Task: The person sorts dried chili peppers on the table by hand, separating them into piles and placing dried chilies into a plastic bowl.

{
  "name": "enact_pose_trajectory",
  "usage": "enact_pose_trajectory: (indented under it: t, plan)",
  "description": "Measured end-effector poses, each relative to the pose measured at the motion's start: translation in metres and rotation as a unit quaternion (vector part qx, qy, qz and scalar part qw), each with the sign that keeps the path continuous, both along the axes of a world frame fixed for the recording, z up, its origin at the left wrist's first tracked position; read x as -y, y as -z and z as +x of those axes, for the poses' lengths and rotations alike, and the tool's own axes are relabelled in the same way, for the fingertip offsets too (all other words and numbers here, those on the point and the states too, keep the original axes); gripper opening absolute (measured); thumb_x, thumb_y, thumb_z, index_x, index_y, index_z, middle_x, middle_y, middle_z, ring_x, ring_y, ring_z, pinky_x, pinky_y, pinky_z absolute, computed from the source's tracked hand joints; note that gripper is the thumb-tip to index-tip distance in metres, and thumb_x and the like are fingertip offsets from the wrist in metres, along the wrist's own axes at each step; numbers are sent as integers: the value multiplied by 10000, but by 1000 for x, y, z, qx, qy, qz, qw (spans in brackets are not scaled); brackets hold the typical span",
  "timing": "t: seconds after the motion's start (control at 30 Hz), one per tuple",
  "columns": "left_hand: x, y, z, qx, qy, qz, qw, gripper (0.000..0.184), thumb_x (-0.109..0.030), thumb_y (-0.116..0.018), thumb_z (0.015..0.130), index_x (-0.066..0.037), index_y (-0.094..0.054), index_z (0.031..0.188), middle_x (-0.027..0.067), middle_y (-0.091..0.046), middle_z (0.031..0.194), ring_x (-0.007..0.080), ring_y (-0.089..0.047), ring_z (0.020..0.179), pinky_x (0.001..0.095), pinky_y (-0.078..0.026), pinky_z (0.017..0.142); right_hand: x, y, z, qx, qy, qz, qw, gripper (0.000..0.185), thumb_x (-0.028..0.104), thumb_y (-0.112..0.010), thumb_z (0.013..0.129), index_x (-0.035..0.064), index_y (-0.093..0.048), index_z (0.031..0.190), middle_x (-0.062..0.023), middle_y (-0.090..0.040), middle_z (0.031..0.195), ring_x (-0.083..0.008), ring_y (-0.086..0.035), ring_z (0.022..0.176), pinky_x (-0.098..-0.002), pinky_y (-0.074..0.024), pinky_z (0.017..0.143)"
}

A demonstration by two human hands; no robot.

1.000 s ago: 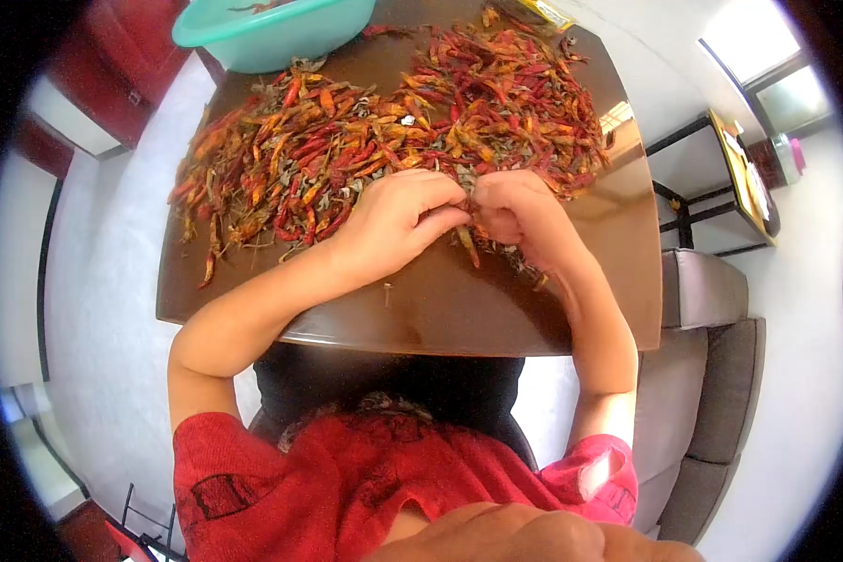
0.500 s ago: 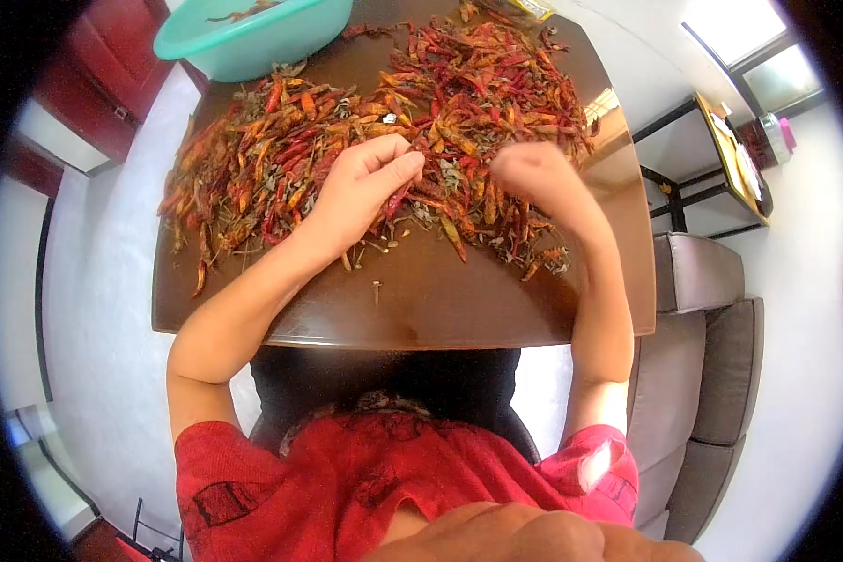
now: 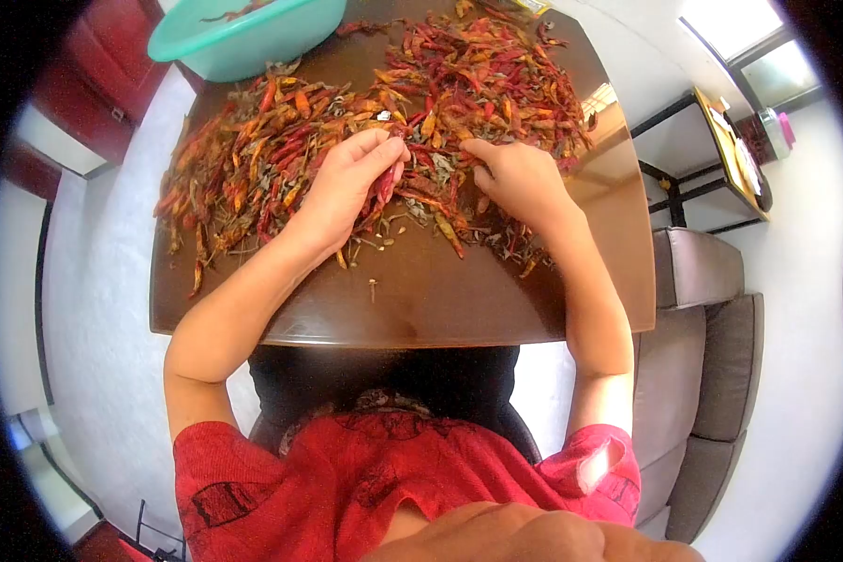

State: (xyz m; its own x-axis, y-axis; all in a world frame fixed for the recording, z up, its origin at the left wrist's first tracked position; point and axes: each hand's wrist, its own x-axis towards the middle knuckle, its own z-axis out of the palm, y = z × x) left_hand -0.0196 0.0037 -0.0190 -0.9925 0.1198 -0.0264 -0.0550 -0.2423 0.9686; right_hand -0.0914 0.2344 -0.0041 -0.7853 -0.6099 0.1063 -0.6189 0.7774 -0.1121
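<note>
Dried chili peppers [image 3: 272, 140], red and orange with dry stems and leaf bits, lie heaped across the brown table [image 3: 421, 300]. At the near middle edge of the heap, my left hand [image 3: 347, 178] is closed around a dark red dried chili [image 3: 387, 185] that shows below the thumb and fingertips. My right hand [image 3: 520, 183] is over the heap to the right of it. Its index finger points left and stands apart from the thumb, and nothing shows between them. Whether the fingertip touches the peppers, I cannot tell.
A turquoise basin [image 3: 244, 42] with a few chilies inside stands at the table's far left corner. Small scraps and a loose stem [image 3: 373, 290] lie near the front. To the right are a grey sofa [image 3: 670, 375] and a shelf with black legs [image 3: 735, 155].
My right hand has moved left and slightly down, nearer my left hand, and its index finger and thumb have come apart. My left hand still holds the chili, tilted a little differently.
</note>
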Motion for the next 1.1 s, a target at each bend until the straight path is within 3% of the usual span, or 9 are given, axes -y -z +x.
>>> enact_pose_trajectory:
  t: [0.23,0.3,0.33,0.37,0.43,0.47,0.73,0.87,1.1]
  plan:
    - [1,0,0,10,22,12,1000,184,-251,-525,988,-84,-583,940,-21,-559,790,73,-501,703,222,-413,629,-21,-17,-10,-13,69,-154,986,265,200,-581,852,64,-647,1069,-167,-637,721,-302,-652,700,-422,-512,657]
    - [0,-2,2,33,31,47,998,157,-226,-524,983,-81,-581,971,-15,-571,811,81,-517,720,229,-429,656,-24,-17,-15,86,71,-356,928,204,175,-572,859,26,-615,990,-70,-586,677,-208,-566,580,-355,-463,571]
    - [-1,-3,2,59,38,82,994,139,-201,-522,977,-77,-579,1003,-8,-584,832,89,-532,738,237,-445,682,-24,-25,-12,187,63,-428,882,109,141,-546,876,34,-546,853,22,-459,632,-88,-400,502,-255,-335,463]
    - [0,-4,2,56,38,82,994,139,-201,-522,977,-77,-579,1003,-8,-584,832,89,-532,738,237,-445,682,-23,-27,-11,185,61,-429,882,109,141,-546,876,34,-546,853,22,-459,632,-88,-400,502,-255,-335,463]
    - [1,-3,2,71,68,134,986,137,-157,-520,963,-70,-566,1058,8,-598,871,107,-550,772,254,-463,732,-20,-28,-9,476,59,-596,644,212,210,-498,952,130,-474,757,98,-308,591,-21,-261,472,-211,-196,434]
    - [3,-1,0,65,85,148,983,153,-132,-526,951,-67,-556,1087,19,-600,911,115,-551,799,264,-461,756,-17,-26,-8,517,39,-599,610,206,198,-459,970,149,-445,770,111,-277,594,-9,-213,467,-194,-161,416]
    - [-3,3,-1,15,70,65,995,322,-162,-669,900,-48,-539,1172,-3,-555,950,87,-514,857,236,-432,791,20,-7,17,593,60,-511,620,193,203,-545,938,155,-466,768,104,-327,603,-23,-281,492,-205,-196,444]
    - [-7,8,1,-77,33,-72,994,261,-142,-674,896,-56,-570,1119,-30,-540,930,60,-504,869,224,-427,804,27,-1,30,582,42,-496,643,193,187,-554,936,152,-499,755,88,-392,617,-17,-309,505,-200,-217,450]
    - [-4,11,-4,-73,41,-93,992,173,-137,-653,904,-54,-592,1044,-34,-571,925,53,-508,846,231,-429,788,32,0,35,541,32,-513,665,194,186,-549,946,130,-520,763,73,-423,619,-22,-336,509,-196,-245,449]
